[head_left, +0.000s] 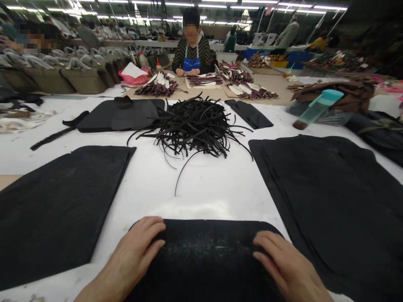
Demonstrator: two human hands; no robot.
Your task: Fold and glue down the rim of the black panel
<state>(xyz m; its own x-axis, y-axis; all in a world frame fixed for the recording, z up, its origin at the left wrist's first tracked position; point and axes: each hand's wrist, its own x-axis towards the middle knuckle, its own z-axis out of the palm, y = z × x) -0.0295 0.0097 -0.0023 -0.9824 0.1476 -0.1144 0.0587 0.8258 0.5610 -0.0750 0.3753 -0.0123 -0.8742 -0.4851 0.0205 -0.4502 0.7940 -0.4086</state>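
A black leather-like panel with rounded far corners lies before me at the bottom of the head view, with pale scuffs across its surface. My left hand grips its left side, fingers bent and the thumb close to them. On the opposite side my right hand holds the panel in the same way, fingers curled over the edge. The near part of the panel runs out of view. Beyond it sits a tangled heap of thin black strips. Large black sheets lie to the left, and a stack of black sheets to the right.
The white tabletop shows between the sheets. Behind the strips lie black rounded panels and narrow black pieces. A teal-lidded bottle stands tilted at right. Across the table a person sits by bundles of maroon-and-white strips.
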